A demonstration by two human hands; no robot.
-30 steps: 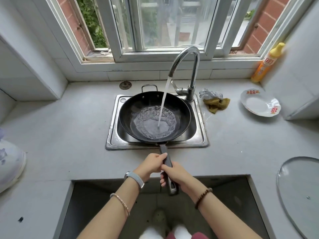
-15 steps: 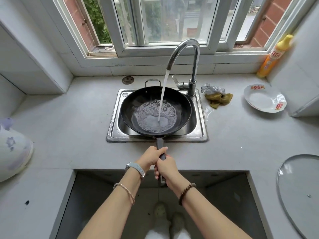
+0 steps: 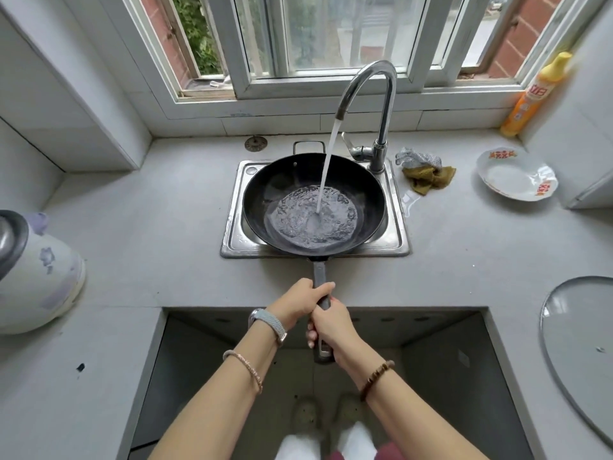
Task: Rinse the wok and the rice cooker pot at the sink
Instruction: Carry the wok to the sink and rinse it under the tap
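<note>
A black wok rests over the small steel sink, nearly covering it. Water runs from the curved tap into the wok and pools in its bottom. The wok's long dark handle points toward me. My left hand grips the handle nearer the pan, and my right hand grips it just behind, both closed around it. A white rice cooker with purple flowers stands at the left edge; its pot is not visible.
A scouring pad and brown cloth lie right of the tap. A white plate and a yellow detergent bottle stand at the back right. A glass lid lies at the right edge. An open recess in the counter is below my arms.
The water pool in the wok has grown. My hands have slid slightly along the handle and keep their grip; the view has shifted a little.
</note>
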